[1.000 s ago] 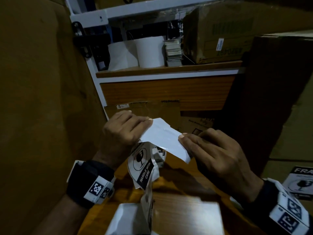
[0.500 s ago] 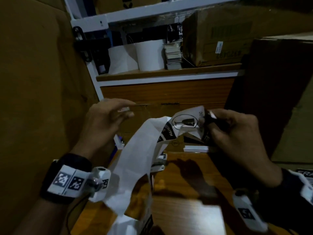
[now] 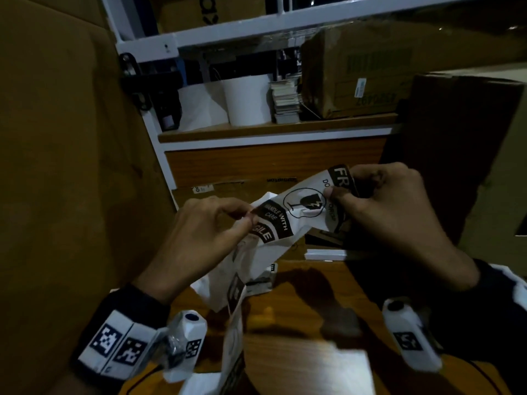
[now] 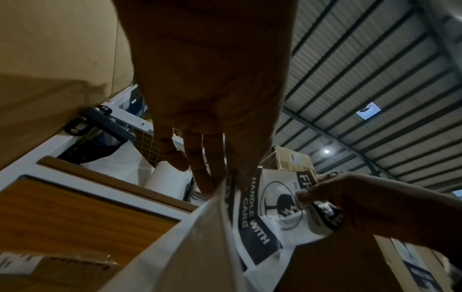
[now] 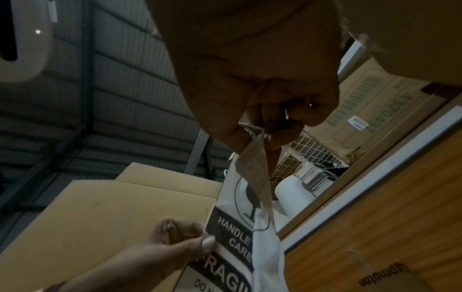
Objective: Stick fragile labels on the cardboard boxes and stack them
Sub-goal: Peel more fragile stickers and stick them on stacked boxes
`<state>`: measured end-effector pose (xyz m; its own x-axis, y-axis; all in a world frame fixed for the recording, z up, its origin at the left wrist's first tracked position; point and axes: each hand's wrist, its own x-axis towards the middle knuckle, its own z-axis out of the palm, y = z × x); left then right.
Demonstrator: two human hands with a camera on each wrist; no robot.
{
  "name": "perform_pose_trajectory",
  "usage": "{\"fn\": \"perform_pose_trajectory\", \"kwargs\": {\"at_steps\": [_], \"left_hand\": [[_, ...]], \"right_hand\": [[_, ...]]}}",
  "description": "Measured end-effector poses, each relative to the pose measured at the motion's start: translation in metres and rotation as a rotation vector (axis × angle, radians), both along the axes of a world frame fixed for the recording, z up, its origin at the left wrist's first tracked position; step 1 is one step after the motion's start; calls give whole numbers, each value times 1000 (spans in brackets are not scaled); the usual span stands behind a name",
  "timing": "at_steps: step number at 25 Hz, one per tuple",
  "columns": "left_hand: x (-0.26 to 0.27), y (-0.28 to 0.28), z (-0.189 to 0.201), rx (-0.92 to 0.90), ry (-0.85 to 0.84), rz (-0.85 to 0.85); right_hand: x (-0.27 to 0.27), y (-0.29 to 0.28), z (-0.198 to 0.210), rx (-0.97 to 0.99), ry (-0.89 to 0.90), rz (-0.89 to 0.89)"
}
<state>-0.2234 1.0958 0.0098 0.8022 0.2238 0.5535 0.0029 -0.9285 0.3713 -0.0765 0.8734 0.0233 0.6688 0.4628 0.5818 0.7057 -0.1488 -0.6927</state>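
Note:
A white strip of fragile labels (image 3: 296, 212) with black "HANDLE WITH CARE" print is stretched between both hands above a wooden table. My left hand (image 3: 211, 232) pinches the strip's lower left edge between thumb and fingers. My right hand (image 3: 379, 206) pinches the upper right end at the "FR" band. The strip (image 4: 262, 213) hangs down in a crumpled tail toward me. In the right wrist view the label (image 5: 237, 223) shows its glass symbol, with the left thumb on its edge. A tall cardboard box (image 3: 65, 166) stands at the left and a darker one (image 3: 456, 155) at the right.
A wooden table (image 3: 299, 337) lies below my hands, with white paper at its near edge. Behind it stands a shelf (image 3: 271, 129) with white rolls (image 3: 245, 101), a stack of cards and a worn cardboard box (image 3: 356, 67). A flat carton (image 3: 222, 189) leans under the shelf.
The hands rose and spread apart. The strip turned its printed side up and unfolded; the left hand, free half a second ago, now pinches its lower edge again.

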Motion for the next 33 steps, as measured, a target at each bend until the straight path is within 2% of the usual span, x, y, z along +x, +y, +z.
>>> {"fn": "perform_pose_trajectory", "kwargs": {"at_steps": [4,6,8,11,13,15,17,20,28,33], "left_hand": [[-8,9,19,-318,83,-119],[-11,12,29,-324,159,-211],[-12,10,34,-293,193,-260],[-14,13,37,-293,144,-234],[-15,18,37,-374,86,-196],[-13,20,37,-422,73,-181],[-10,17,35,-467,111,-211],[-8,9,32,-545,112,-239],[-17,8,26,-490,71,-272],[-11,5,23,-476,-66,-234]], "right_hand": [[20,-9,24,-223,278,129],[30,-9,31,-304,355,150],[36,-5,33,-362,344,93],[49,-6,30,-325,239,-171],[49,-15,24,-82,-43,-345],[26,-11,14,127,-376,-266],[-5,7,0,121,-537,-89],[-28,37,-21,65,-553,47],[-24,57,-31,14,-441,76],[-27,58,-24,68,-413,107]]}}
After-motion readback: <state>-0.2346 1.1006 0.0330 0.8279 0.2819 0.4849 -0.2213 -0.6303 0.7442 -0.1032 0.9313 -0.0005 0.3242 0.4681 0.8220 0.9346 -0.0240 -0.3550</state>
